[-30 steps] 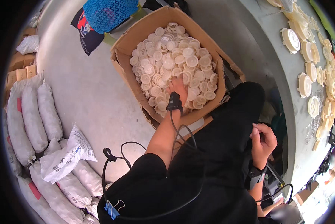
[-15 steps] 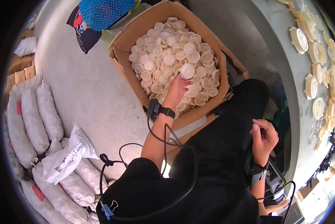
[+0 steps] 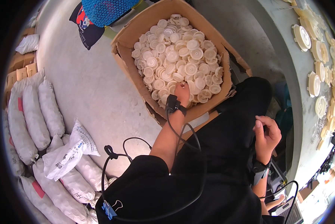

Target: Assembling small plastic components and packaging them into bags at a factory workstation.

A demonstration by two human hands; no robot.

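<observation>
My left hand (image 3: 182,94) is in the near part of a cardboard box (image 3: 134,87), down against a heap of round, off-white plastic caps (image 3: 172,56). Its fingers bend down and away from view, so whether they grip a cap is hidden. My right hand (image 3: 267,136) hovers beside my right thigh, away from the box, with fingers curled in and the thumb close to the index finger. Whatever may be between those fingertips is too small or hidden to make out.
To the right, a grey table (image 3: 287,71) bears more cream caps (image 3: 313,84). Stuffed white sacks (image 3: 51,108) lie at the left. A blue mesh seat (image 3: 106,11) stands beyond the box. Black cables (image 3: 201,179) run from my wrist bands across my lap.
My left hand held a round cap above the heap; it has come nearer and down onto the caps, and that cap no longer shows in it. My right hand stays nearly still.
</observation>
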